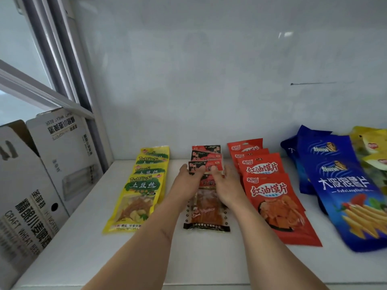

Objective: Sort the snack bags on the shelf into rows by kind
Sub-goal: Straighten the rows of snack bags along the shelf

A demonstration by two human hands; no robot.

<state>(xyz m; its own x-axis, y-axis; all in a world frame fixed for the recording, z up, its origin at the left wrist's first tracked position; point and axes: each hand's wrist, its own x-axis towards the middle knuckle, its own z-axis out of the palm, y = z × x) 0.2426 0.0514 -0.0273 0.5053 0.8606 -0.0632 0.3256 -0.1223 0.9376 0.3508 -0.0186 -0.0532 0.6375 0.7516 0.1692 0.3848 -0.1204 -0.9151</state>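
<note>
Now both hands, left hand (189, 181) and right hand (227, 185), pinching one red-black snack bag (206, 167) above its row on the shelf (83, 248).

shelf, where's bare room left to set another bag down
Bare shelf shows along the front edge, and front left between the cardboard boxes and the yellow bags. Crowded: narrow gaps between rows, both hands on the black-and-red bags; blue bags overlap at right.
</note>
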